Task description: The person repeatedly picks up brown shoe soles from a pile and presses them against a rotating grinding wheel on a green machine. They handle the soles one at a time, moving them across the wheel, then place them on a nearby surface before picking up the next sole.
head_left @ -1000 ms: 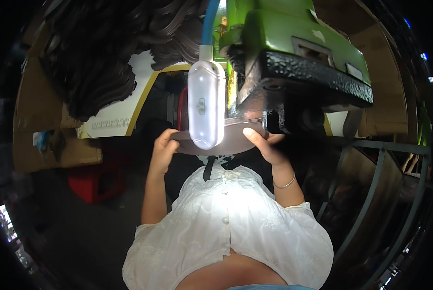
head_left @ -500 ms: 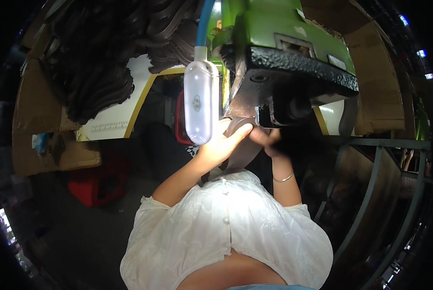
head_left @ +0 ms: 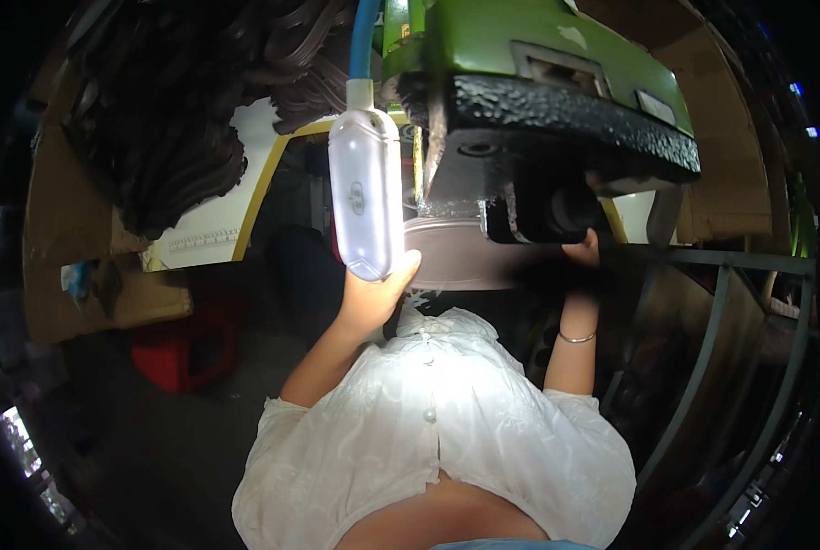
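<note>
Left hand (head_left: 373, 293) cups lower end of white work lamp (head_left: 366, 200), fingers curled round it. Lamp hangs on blue cord (head_left: 364, 37), just left of green machine (head_left: 557, 73). Right hand (head_left: 582, 249) reaches under machine's black housing (head_left: 557, 128); grip cannot be told, fingers hidden. Grey round plate (head_left: 456, 257) sits below housing, apparently not yet removed.
</note>
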Demonstrator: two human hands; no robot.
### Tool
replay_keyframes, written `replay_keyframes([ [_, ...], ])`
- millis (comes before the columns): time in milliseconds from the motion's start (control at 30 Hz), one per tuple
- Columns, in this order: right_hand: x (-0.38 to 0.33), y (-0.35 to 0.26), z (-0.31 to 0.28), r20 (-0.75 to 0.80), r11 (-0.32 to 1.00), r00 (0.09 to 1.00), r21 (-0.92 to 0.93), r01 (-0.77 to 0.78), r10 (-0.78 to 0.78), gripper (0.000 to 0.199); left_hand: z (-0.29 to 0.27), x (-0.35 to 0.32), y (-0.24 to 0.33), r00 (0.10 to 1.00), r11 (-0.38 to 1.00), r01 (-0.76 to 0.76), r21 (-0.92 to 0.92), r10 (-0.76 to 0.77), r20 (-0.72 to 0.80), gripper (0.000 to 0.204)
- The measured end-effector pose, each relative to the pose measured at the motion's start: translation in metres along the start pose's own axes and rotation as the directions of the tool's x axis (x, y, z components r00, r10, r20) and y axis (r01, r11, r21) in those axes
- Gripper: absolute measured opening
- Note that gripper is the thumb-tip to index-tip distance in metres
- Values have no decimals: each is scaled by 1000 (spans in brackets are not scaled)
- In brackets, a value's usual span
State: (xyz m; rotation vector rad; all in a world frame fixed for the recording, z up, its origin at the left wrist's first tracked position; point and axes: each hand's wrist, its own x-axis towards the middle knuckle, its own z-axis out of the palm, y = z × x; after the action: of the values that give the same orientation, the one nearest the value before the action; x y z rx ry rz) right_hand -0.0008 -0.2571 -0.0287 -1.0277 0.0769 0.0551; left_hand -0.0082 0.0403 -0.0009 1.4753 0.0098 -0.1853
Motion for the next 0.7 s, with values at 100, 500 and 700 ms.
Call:
replay_keyframes([
  [100,17,1,36,7,998,999,-50,33,-32,32,-21,-6,-2,999,1000,-11,6,11,-30,27],
  [500,18,7,151,207,921,974,-354,164,-94,23,-100,-15,-40,937,937,346,58,-342,-70,33],
  [700,25,3,153,289,917,957,-385,103,14,26,-48,-9,-67,858,896,276,347,-392,331,36],
])
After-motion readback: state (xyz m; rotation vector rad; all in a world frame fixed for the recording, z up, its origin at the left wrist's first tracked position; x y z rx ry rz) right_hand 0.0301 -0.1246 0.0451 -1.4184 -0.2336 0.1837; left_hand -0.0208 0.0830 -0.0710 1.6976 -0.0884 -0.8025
